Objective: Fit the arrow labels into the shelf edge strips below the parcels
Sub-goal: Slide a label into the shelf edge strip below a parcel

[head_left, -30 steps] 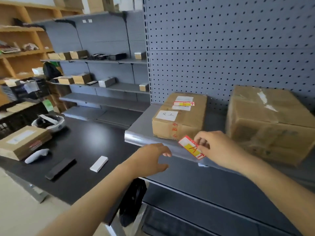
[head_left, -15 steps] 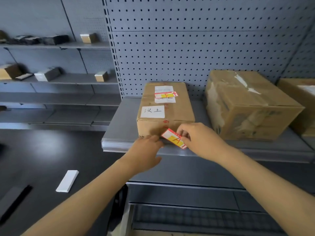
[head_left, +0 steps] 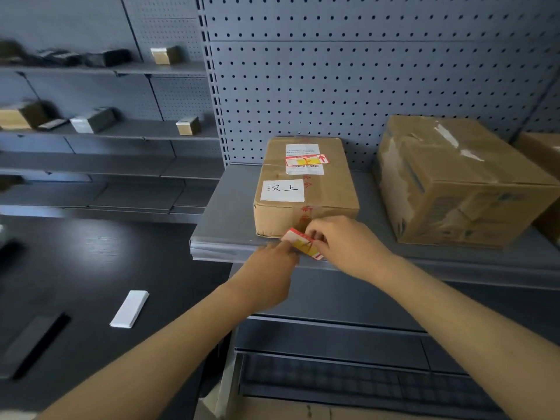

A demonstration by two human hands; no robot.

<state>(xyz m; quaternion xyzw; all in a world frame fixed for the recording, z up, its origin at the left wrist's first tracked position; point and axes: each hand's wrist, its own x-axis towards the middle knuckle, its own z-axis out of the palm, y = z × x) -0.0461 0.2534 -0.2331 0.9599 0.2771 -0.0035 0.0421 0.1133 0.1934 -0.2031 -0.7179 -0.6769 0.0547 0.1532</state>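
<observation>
A red, white and yellow arrow label (head_left: 304,246) is tilted against the grey shelf edge strip (head_left: 224,253), just below a flat cardboard parcel (head_left: 304,189) with a handwritten white sticker. My right hand (head_left: 345,242) pinches the label's upper right end. My left hand (head_left: 269,274) comes from below and its fingertips touch the label's left end at the strip. A larger taped cardboard parcel (head_left: 454,180) stands to the right on the same shelf. Part of the label is hidden by my fingers.
A pegboard back panel (head_left: 348,74) rises behind the parcels. To the left is a dark table (head_left: 91,268) with a white paper strip (head_left: 129,309) and a black flat object (head_left: 33,344). Grey shelves (head_left: 121,128) with small boxes run along the left wall.
My head and view shifted right toward the shelf. My left hand rose to the strip and met the label; my right hand kept the label and brought it down onto the shelf edge.
</observation>
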